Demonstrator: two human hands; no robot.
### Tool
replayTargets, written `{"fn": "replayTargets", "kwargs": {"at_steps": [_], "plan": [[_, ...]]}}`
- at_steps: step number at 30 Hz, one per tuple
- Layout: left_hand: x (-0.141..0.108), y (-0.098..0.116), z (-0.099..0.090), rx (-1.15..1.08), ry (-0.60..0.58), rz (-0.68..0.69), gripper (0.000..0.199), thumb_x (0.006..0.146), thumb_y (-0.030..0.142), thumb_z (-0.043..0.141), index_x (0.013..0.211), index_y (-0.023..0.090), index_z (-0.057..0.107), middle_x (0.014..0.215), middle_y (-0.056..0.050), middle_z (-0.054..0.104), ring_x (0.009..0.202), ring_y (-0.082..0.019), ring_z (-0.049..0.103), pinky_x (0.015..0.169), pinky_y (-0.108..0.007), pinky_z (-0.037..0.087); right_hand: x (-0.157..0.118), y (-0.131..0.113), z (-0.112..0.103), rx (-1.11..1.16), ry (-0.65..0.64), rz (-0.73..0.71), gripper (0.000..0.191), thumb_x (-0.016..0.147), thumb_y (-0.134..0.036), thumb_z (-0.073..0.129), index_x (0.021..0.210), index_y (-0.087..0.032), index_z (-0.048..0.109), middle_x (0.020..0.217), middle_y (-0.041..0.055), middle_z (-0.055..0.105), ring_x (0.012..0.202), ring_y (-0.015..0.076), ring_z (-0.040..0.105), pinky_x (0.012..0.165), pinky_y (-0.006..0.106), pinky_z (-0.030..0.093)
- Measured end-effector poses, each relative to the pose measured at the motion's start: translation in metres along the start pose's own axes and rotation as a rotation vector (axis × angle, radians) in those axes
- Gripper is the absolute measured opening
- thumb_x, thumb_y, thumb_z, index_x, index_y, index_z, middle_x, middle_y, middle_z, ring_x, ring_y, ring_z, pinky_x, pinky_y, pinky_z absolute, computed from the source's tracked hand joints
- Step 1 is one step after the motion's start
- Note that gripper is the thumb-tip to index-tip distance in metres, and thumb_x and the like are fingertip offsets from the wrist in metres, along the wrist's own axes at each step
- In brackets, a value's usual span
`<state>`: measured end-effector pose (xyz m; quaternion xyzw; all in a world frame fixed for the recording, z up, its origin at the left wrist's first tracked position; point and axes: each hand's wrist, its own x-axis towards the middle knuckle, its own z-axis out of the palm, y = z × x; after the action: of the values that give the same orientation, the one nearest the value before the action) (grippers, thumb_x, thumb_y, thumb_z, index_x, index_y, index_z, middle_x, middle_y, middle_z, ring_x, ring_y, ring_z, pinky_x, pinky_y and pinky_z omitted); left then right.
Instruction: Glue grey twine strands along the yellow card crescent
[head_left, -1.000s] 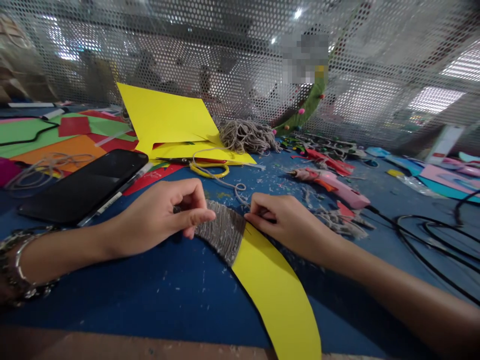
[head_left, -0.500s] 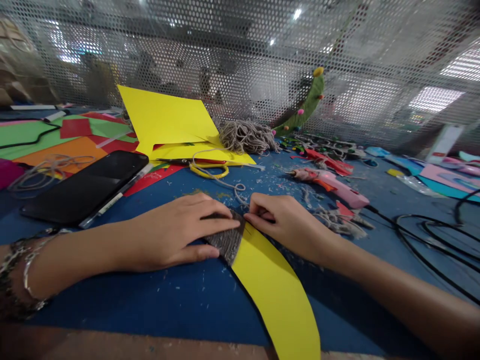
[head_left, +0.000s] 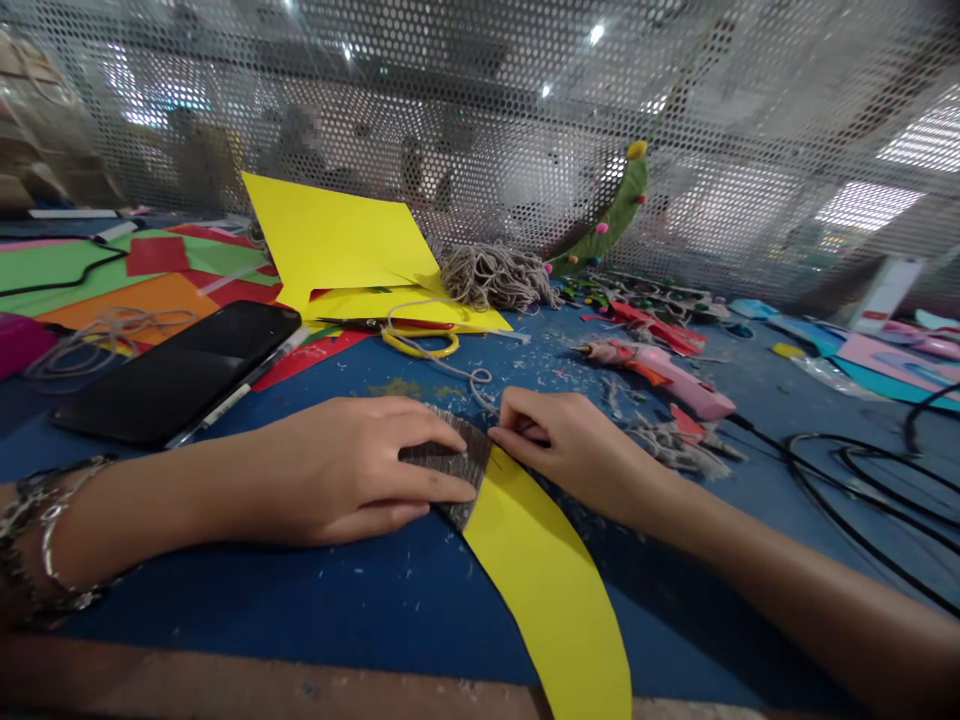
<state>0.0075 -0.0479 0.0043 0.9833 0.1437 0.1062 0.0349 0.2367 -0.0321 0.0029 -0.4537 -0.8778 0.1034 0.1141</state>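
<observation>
**Right fingers pinched at the far edge of the yellow strip, left hand flat on the wrapped end**

Position: the curved yellow strip [head_left: 559, 575] lies on the blue table [head_left: 315, 610], between the 2 forearms along its bare part. Its far end is a wrapped section [head_left: 478, 455] of close-laid grey turns; the bare part bends from there to the right and then toward the wearer, crossing the table's near edge.

Left hand [head_left: 360, 470]: palm down, fingers spread and grasping nothing, laid over the wrapped section. Its longest reach touches or nearly touches the line where grey meets yellow.

Right hand [head_left: 566, 435]: fingers curled, thumb and index closed together on a grey yarn [head_left: 480, 378], by all appearance; the pinch itself is partly hidden. The tips sit at the far end of that same line, just beside the strip's edge. Contact with the strip: cannot tell.

Key relation: the turns run across the strip's long axis. From the right fingers, the bare length lies toward the wearer; the wrapped part lies to the left. Left hand is nearer the wrap, right hand nearer the outer edge.

Yarn path: slack, with 1 small loop, passing over the yellow-handled scissors [head_left: 421, 345]. The yarn bundle [head_left: 495, 275] lies beyond.
</observation>
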Motion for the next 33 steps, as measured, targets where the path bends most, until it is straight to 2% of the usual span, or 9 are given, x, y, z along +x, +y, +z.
{"fn": "replayTargets", "kwargs": {"at_steps": [8,11,14,17,22,33], "plan": [[-0.0007,0.0037,-0.0044,-0.107,-0.003,-0.035,0.028,0.085,0.017,0.04,0.107,0.023,0.056,0.122,-0.007,0.049,0.111,-0.023,0.046,0.094,-0.036,0.038,-0.0004,-0.0034,-0.0018,-0.007,-0.006,0.0,0.019,0.081,-0.023,0.046,0.064,-0.019,0.039,0.051,-0.0049,0.044,0.046,0.007,0.037,0.046,0.019,0.024],[-0.0015,0.0055,-0.004,-0.153,0.027,-0.062,0.023,0.085,0.018,0.041,0.102,0.019,0.055,0.119,-0.007,0.052,0.111,-0.02,0.046,0.094,-0.032,0.037,0.0001,-0.0035,-0.0018,-0.009,-0.003,0.004,0.018,0.08,-0.023,0.046,0.064,-0.019,0.039,0.051,-0.005,0.044,0.046,0.007,0.037,0.046,0.018,0.024],[-0.0019,0.0066,-0.0027,-0.14,0.02,-0.056,0.031,0.084,0.019,0.043,0.114,0.017,0.049,0.118,-0.009,0.051,0.111,-0.021,0.045,0.096,-0.033,0.036,0.0002,-0.0027,-0.0016,-0.018,-0.002,0.0,0.018,0.081,-0.024,0.046,0.065,-0.018,0.04,0.052,-0.005,0.045,0.047,0.0069,0.037,0.047,0.018,0.024],[-0.0013,0.0063,-0.002,-0.065,-0.019,0.004,0.039,0.084,0.022,0.044,0.122,0.018,0.045,0.12,-0.011,0.049,0.111,-0.025,0.043,0.096,-0.04,0.034,-0.0001,-0.0016,-0.0015,-0.02,0.002,-0.006,0.018,0.081,-0.023,0.046,0.065,-0.018,0.04,0.052,-0.0051,0.045,0.046,0.0067,0.036,0.047,0.018,0.024],[-0.0007,0.0046,-0.0044,-0.013,-0.033,0.068,0.038,0.084,0.023,0.043,0.12,0.016,0.051,0.12,-0.013,0.05,0.112,-0.028,0.043,0.098,-0.042,0.033,-0.0006,-0.0014,-0.0014,-0.003,0.002,-0.005,0.017,0.081,-0.023,0.046,0.065,-0.018,0.041,0.051,-0.0051,0.045,0.046,0.0067,0.036,0.047,0.019,0.024],[-0.0063,0.002,-0.009,-0.093,-0.069,0.045,0.042,0.078,0.021,0.049,0.12,0.024,0.051,0.127,-0.009,0.046,0.115,-0.026,0.044,0.098,-0.042,0.035,0.0003,-0.0013,-0.0005,0.007,0.001,-0.009,0.018,0.081,-0.024,0.046,0.065,-0.019,0.041,0.052,-0.0046,0.045,0.047,0.0073,0.038,0.047,0.019,0.025]]}}
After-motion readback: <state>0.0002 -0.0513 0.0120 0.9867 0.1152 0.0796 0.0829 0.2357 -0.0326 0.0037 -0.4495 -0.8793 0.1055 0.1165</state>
